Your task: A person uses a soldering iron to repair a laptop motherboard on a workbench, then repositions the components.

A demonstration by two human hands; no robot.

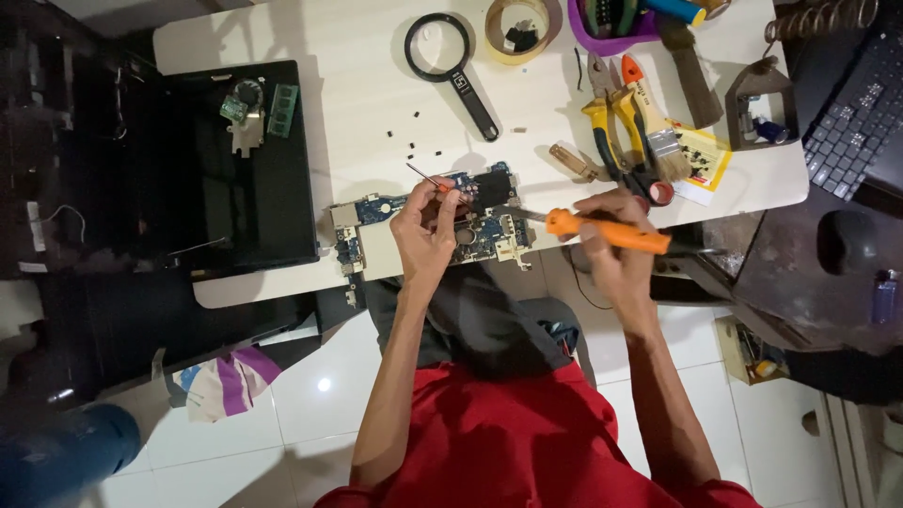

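Observation:
A blue circuit board (pixel 372 209) lies at the near edge of the white table (pixel 357 103). My left hand (pixel 425 230) rests on the board and pinches a thin small screwdriver (pixel 425 178) with a red collar, its tip pointing up and left. My right hand (pixel 611 235) grips an orange-handled soldering iron (pixel 602 229) lying sideways, its metal tip reaching left onto the board's right part.
A black laptop shell (pixel 254 188) with green memory modules (pixel 282 109) lies at left. Behind the board are small black screws (pixel 411 149), a magnifying glass (pixel 451 58), a tape roll (pixel 517 30), yellow pliers (pixel 607 122), a brush (pixel 658 132), a purple tray (pixel 611 38). A keyboard (pixel 861 113) sits far right.

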